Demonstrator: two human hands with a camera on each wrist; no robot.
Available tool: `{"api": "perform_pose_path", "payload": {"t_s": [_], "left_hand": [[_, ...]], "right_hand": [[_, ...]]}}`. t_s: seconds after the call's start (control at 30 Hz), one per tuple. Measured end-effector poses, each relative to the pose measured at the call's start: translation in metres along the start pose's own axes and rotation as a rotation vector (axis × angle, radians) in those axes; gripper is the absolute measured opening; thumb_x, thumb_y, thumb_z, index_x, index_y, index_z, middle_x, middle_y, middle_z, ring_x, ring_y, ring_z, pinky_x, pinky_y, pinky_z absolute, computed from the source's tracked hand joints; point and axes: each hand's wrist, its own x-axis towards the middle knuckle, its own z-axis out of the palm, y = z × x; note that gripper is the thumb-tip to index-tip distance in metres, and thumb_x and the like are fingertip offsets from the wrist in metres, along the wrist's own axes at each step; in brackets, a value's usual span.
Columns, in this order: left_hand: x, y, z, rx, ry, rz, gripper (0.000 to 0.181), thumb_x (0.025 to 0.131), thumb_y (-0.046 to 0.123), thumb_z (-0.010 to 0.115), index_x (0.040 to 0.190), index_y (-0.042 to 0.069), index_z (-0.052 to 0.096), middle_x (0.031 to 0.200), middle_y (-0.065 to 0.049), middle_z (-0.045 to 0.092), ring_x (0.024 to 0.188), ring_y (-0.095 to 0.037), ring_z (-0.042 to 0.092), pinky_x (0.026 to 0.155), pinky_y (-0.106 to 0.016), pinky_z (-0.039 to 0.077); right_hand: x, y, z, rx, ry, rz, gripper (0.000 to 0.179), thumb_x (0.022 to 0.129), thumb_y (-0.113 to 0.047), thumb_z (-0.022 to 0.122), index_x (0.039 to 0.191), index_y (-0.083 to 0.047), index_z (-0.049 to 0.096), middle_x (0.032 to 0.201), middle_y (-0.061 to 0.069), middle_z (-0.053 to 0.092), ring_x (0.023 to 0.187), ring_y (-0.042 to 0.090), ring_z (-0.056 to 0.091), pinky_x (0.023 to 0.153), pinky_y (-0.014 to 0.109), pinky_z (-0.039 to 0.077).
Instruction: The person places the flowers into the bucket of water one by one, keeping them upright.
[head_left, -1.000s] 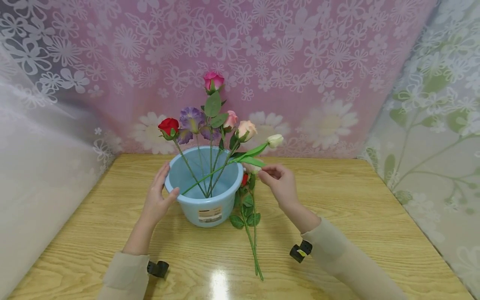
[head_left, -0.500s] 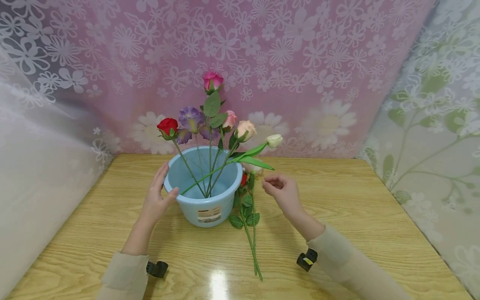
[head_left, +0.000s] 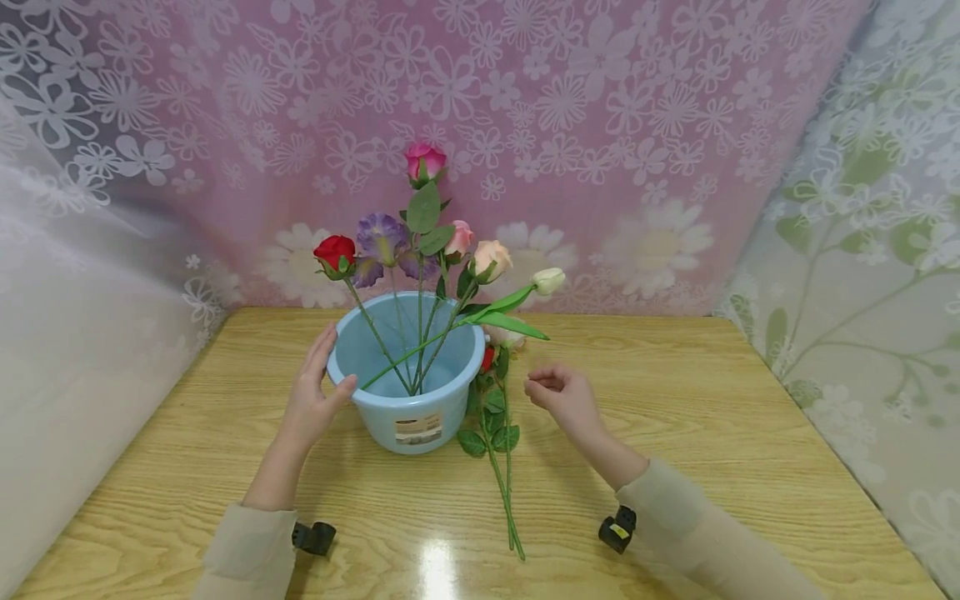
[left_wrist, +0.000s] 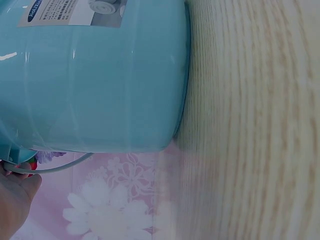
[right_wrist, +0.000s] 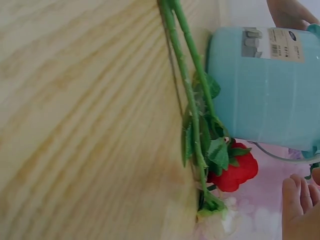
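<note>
A light blue plastic bucket (head_left: 420,421) stands upright on the table. My left hand (head_left: 309,392) rests against its left side, with straight fingers along the outside and the thumb at the near rim. Leaning in the bucket are a red rose (head_left: 335,252), a purple iris (head_left: 382,239), a deep pink rose (head_left: 426,161), a light pink rose (head_left: 460,239), a peach rose (head_left: 492,260) and a white tulip (head_left: 549,282) with long green leaves. My right hand (head_left: 567,400) hovers right of the bucket, fingers loosely bent, holding nothing.
Right of the bucket lie another red rose (right_wrist: 234,167) and a pale rose (right_wrist: 218,220), their green stems pointing toward me. Pink flowered cloth (head_left: 637,125) hangs behind the wooden table (head_left: 675,400); pale curtains flank both sides.
My right hand was at the tulip's leaf tip; it has let go and drawn back right and nearer to me. The leaf now sticks out freely. My left hand stays on the bucket.
</note>
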Motion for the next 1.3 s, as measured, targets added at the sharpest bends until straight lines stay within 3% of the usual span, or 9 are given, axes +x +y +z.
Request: {"api": "perform_pose_path", "payload": {"t_s": [0.37, 0.7, 0.8, 0.97, 1.07, 1.3], "left_hand": [[0.0, 0.001, -0.001, 0.009, -0.004, -0.011, 0.067, 0.081, 0.016, 0.057, 0.137, -0.003, 0.025, 0.144, -0.013, 0.019, 0.128, -0.028, 0.02, 0.101, -0.044, 0.022], [0.001, 0.002, -0.001, 0.01, -0.004, -0.004, 0.068, 0.081, 0.019, 0.057, 0.137, -0.003, 0.025, 0.143, -0.015, 0.02, 0.128, -0.031, 0.021, 0.1, -0.047, 0.023], [0.001, 0.002, -0.001, 0.014, -0.003, -0.008, 0.068, 0.081, 0.019, 0.057, 0.137, -0.003, 0.026, 0.143, -0.014, 0.02, 0.128, -0.03, 0.021, 0.1, -0.047, 0.023], [0.002, 0.003, -0.001, 0.01, -0.003, -0.004, 0.069, 0.081, 0.02, 0.057, 0.137, -0.004, 0.025, 0.143, -0.014, 0.02, 0.128, -0.03, 0.02, 0.101, -0.044, 0.023], [0.001, 0.003, -0.001, 0.008, -0.003, -0.004, 0.068, 0.081, 0.019, 0.057, 0.137, -0.003, 0.025, 0.143, -0.014, 0.019, 0.128, -0.03, 0.02, 0.101, -0.044, 0.022], [0.0, 0.001, -0.001, 0.009, -0.006, -0.002, 0.067, 0.081, 0.018, 0.056, 0.137, -0.002, 0.025, 0.143, -0.016, 0.02, 0.128, -0.031, 0.02, 0.1, -0.047, 0.023]], "right_hand": [[-0.001, 0.017, 0.002, -0.017, -0.047, 0.037, 0.023, 0.081, 0.0, 0.057, 0.1, 0.014, 0.055, 0.084, 0.014, 0.06, 0.078, 0.018, 0.059, 0.071, 0.028, 0.051], [-0.007, 0.029, 0.005, -0.104, -0.073, 0.064, 0.022, 0.08, -0.002, 0.059, 0.097, 0.012, 0.058, 0.081, 0.011, 0.061, 0.079, 0.027, 0.06, 0.068, 0.031, 0.052], [-0.008, 0.033, 0.005, -0.106, -0.087, 0.071, 0.02, 0.08, -0.002, 0.059, 0.096, 0.011, 0.059, 0.089, 0.016, 0.061, 0.078, 0.026, 0.06, 0.067, 0.033, 0.052], [-0.009, 0.039, 0.006, -0.126, -0.129, 0.124, 0.021, 0.081, -0.003, 0.059, 0.096, 0.012, 0.059, 0.091, 0.018, 0.062, 0.077, 0.025, 0.061, 0.067, 0.035, 0.052], [-0.009, 0.043, 0.007, -0.146, -0.158, 0.168, 0.024, 0.081, -0.003, 0.058, 0.099, 0.012, 0.058, 0.085, 0.013, 0.063, 0.075, 0.023, 0.061, 0.065, 0.033, 0.052], [-0.01, 0.052, 0.007, -0.098, -0.24, 0.242, 0.028, 0.078, 0.0, 0.058, 0.101, 0.016, 0.055, 0.083, 0.015, 0.064, 0.076, 0.02, 0.061, 0.066, 0.033, 0.052]]}}
